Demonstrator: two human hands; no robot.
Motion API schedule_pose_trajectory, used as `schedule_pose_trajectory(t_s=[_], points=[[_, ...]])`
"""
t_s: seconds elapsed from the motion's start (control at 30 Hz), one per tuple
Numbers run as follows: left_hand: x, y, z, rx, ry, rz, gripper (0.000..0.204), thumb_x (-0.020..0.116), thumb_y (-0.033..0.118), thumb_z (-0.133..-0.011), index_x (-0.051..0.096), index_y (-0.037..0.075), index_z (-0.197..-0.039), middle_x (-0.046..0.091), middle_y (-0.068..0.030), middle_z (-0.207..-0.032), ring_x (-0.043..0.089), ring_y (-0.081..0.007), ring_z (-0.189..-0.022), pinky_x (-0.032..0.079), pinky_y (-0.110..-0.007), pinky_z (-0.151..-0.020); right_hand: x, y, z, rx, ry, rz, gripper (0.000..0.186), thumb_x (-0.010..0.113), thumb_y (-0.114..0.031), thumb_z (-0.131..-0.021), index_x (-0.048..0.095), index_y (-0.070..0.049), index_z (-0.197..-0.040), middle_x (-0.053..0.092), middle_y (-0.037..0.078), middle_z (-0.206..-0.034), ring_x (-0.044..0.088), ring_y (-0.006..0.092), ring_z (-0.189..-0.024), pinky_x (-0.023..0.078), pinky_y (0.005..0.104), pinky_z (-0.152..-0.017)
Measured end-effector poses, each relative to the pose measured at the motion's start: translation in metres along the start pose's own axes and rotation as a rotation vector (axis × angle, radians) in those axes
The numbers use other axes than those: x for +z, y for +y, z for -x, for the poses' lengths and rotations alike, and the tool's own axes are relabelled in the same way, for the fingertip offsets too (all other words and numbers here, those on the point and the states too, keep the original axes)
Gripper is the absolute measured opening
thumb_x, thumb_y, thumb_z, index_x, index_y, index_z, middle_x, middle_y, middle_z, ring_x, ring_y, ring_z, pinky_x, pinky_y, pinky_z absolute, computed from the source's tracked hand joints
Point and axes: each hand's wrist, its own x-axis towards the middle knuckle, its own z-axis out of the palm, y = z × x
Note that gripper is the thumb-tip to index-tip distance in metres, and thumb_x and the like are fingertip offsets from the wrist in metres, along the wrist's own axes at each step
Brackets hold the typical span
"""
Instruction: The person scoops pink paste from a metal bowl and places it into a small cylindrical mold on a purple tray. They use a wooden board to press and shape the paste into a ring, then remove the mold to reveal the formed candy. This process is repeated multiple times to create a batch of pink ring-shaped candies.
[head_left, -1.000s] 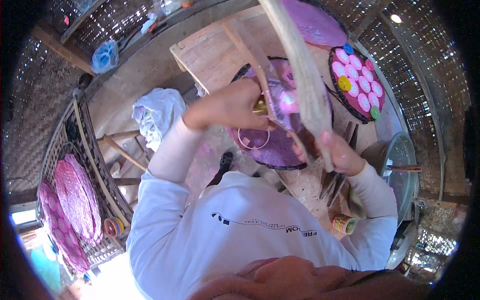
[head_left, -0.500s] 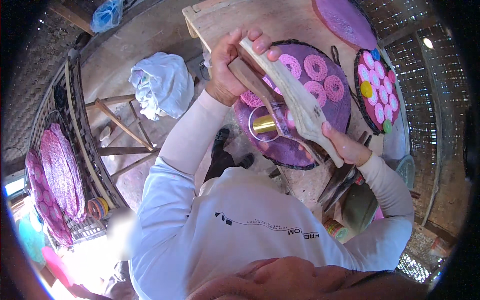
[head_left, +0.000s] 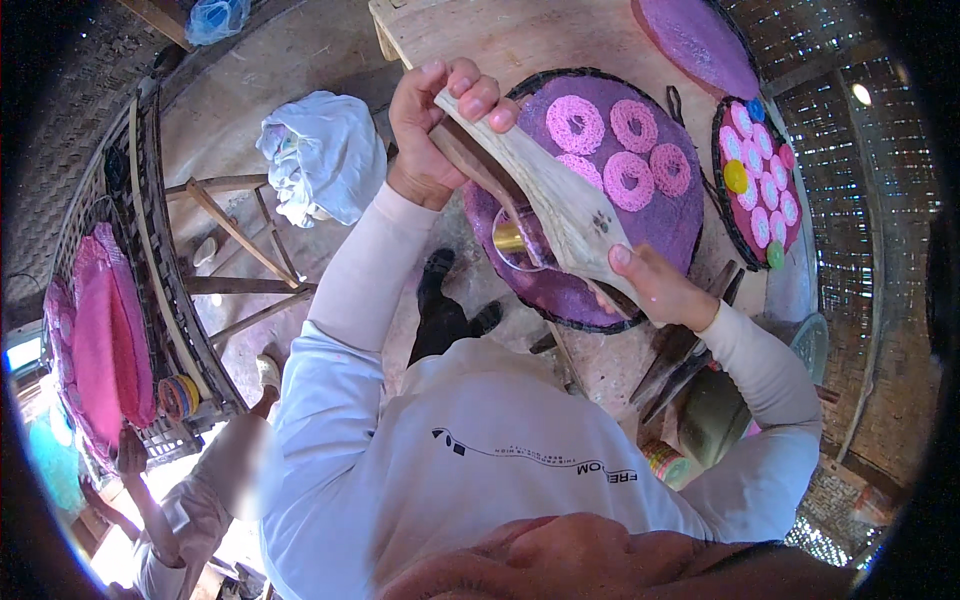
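Note:
My left hand (head_left: 445, 125) is closed around the far-left ends of the two wooden handles of a hand press (head_left: 550, 190). The handles lie close together there. My right hand (head_left: 662, 288) grips the press's near-right end, its fingers partly hidden under the wood. A gold-coloured metal cylinder (head_left: 508, 238) with a pale ring around it shows beneath the handles. The press is held over a round purple mat (head_left: 660, 225) with a dark rim. Several pink rings of squiggly strands, one of them a pink ring (head_left: 632, 126), lie on the mat; the press covers part of it.
At the right stands a dark-rimmed round tray (head_left: 727, 180) of pink-and-white discs; another purple round (head_left: 700, 40) lies at the far right. A white cloth bundle (head_left: 325, 155) is at the left. At lower left, another person's hand (head_left: 130, 452) is at a pink sheet (head_left: 105, 340).
The press and both hands have shifted slightly left, and its handles sit closer together. More pink rings show on the mat. Another person has come into view at lower left, by a brighter pink sheet.

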Motion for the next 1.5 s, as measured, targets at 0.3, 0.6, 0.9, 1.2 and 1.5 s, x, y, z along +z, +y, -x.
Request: schedule_pose_trajectory(t_s=[0.3, 0.6, 0.9, 1.2, 1.5], points=[[-0.009, -0.035, 0.002, 0.092, 0.236, 0.120, 0.026, 0.045, 0.029, -0.085, 0.039, 0.018, -0.062, 0.040, 0.0058, -0.055, 0.043, -0.0144, -0.061, 0.037, -0.032, -0.067, -0.024, -0.030, 0.027, 0.144, 0.059, 0.192, 0.066, 0.041, -0.058, -0.086, 0.061, 0.003, -0.068, 0.053, 0.007, -0.052, 0.051, 0.0132, -0.047, 0.040, 0.0296, -0.046], [-0.009, -0.004, -0.002, 0.110, 0.081, 0.022, 0.029, 0.040, 0.029, -0.089, 0.039, 0.021, -0.060, 0.040, 0.0079, -0.052, 0.043, -0.0115, -0.055, 0.035, -0.032, -0.069, -0.014, -0.033, 0.003, -0.006, 0.269, 0.469, 0.068, 0.047, -0.062, -0.080, 0.059, 0.003, -0.062, 0.049, 0.009, -0.047, 0.052, 0.0162, -0.046, 0.041, 0.0332, -0.048], [-0.010, -0.003, 0.028, 0.094, 0.270, 0.028, 0.028, 0.041, 0.027, -0.089, 0.037, 0.020, -0.062, 0.039, 0.0074, -0.053, 0.043, -0.0117, -0.056, 0.036, -0.032, -0.071, 0.005, -0.039, 0.008, 0.140, 0.168, 0.318, 0.074, 0.048, -0.067, -0.076, 0.058, 0.004, -0.056, 0.050, 0.009, -0.044, 0.053, 0.0172, -0.042, 0.043, 0.0336, -0.044], [0.015, -0.010, 0.004, -0.126, 0.008, 0.137, 0.098, 0.058, 0.062, -0.071, 0.017, 0.004, -0.139, 0.038, -0.0173, -0.131, 0.031, -0.0332, -0.126, 0.019, -0.044, -0.107, -0.015, -0.028, 0.042, -0.006, 0.359, 0.165, 0.061, 0.050, -0.058, -0.081, 0.056, -0.001, -0.060, 0.049, 0.003, -0.049, 0.049, 0.0091, -0.043, 0.039, 0.0255, -0.041], [0.066, -0.031, 0.010, 0.290, -0.127, -1.593, 0.038, 0.071, 0.016, -0.065, 0.061, 0.004, -0.099, 0.064, -0.0123, -0.096, 0.060, -0.0283, -0.090, 0.046, -0.034, -0.082, 0.004, -0.020, -0.010, -0.496, 0.091, -0.372, 0.049, 0.051, -0.039, -0.087, 0.049, 0.000, -0.117, 0.059, 0.014, -0.101, 0.057, 0.0201, -0.092, 0.043, 0.0300, -0.085]])
